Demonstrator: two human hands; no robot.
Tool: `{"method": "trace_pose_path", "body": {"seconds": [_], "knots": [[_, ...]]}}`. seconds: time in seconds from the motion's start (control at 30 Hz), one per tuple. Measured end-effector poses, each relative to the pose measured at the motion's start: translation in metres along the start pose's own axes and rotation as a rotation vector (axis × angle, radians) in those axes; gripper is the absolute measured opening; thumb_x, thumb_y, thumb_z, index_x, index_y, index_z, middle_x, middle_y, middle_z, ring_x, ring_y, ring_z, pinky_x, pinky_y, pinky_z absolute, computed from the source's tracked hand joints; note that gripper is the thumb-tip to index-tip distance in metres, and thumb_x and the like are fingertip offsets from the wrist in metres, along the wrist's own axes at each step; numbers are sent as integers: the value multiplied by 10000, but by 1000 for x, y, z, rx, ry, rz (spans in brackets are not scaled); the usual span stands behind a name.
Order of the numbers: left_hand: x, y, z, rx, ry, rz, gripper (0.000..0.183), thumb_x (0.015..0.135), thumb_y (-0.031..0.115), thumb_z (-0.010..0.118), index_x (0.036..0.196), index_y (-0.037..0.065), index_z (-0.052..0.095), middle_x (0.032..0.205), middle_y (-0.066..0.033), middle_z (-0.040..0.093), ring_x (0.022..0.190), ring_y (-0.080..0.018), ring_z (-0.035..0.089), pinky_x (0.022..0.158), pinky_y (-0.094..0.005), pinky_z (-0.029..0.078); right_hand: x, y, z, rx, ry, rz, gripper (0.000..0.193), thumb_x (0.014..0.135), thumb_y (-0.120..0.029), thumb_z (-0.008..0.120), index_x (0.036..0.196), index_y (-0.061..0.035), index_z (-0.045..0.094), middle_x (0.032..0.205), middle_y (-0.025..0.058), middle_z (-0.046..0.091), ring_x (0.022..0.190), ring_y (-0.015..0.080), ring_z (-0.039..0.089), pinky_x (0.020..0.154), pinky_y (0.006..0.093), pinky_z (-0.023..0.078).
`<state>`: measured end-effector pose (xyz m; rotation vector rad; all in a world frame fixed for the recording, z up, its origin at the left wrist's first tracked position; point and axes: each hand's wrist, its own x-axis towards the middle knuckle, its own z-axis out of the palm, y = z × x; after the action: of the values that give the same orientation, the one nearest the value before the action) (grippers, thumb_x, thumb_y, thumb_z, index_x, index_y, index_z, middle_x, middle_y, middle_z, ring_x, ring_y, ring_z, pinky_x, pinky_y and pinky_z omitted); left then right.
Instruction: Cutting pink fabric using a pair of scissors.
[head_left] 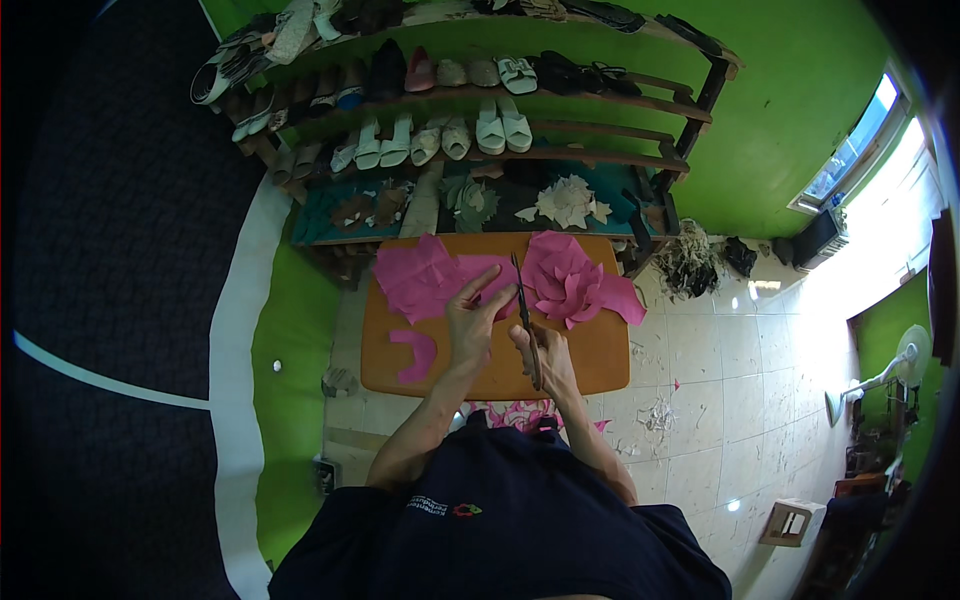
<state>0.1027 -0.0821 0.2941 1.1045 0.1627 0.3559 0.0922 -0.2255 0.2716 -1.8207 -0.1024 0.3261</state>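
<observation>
My left hand [472, 318] is over the middle of the orange-brown table, fingers closed on a pink sheet piece [492, 266] that is partly hidden behind them. Close beside it, my right hand [552, 358] grips dark scissors [523, 300], the blades pointing away from me next to the left fingertips. A pile of pink pieces [412, 280] lies at the far left of the table, and a second pink pile [562, 285] is at the far right. One curved pink cutout [415, 355] rests alone on the near left.
The table [590, 370] stands against a wooden rack [600, 100] with several shelves of shoes and sandals [395, 140]. Pale scraps [567, 203] and greenish scraps [468, 200] sit on its lowest shelf. Offcuts [657, 415] litter the tiled floor. A white fan [905, 355] stands far right.
</observation>
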Motion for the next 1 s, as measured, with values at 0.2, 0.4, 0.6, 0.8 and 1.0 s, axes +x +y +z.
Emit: {"method": "trace_pose_path", "body": {"seconds": [0.2,0.4,0.6,0.8,1.0], "knots": [[2,3,-1,-30,11,-81,473,861,-49,696,1317,-50,567,1077,-136,692,904,-162,705,831,-259,587,-4,-8,-3,18,12,46,683,836,-631,688,745,38,590,523,43,446,501,131,453,478,362,377],[6,5,-4,-34,-24,-75,522,852,-60,699,1350,-21,550,1047,-133,703,889,-157,707,822,-257,589,-6,-15,-11,5,-6,75,696,808,-638,717,672,29,573,510,30,412,502,125,415,468,362,343],[12,6,-9,-51,-47,-88,553,840,-77,704,1364,15,551,1054,-142,704,894,-162,710,854,-262,586,-6,-16,-13,-50,30,62,731,786,-643,734,597,39,553,489,48,417,507,127,420,486,379,362],[16,10,-16,-19,-77,-117,585,830,-89,697,1380,23,535,1051,-140,706,891,-172,715,862,-271,591,-7,-20,-14,-78,-6,78,741,776,-642,740,585,51,560,483,62,425,500,145,426,497,388,375],[15,4,-14,-38,-93,-93,595,824,-102,687,1384,27,533,1054,-135,703,896,-167,709,867,-278,590,-10,-20,-19,-102,22,29,736,755,-634,765,556,43,558,463,48,408,486,145,401,494,393,374]]}}
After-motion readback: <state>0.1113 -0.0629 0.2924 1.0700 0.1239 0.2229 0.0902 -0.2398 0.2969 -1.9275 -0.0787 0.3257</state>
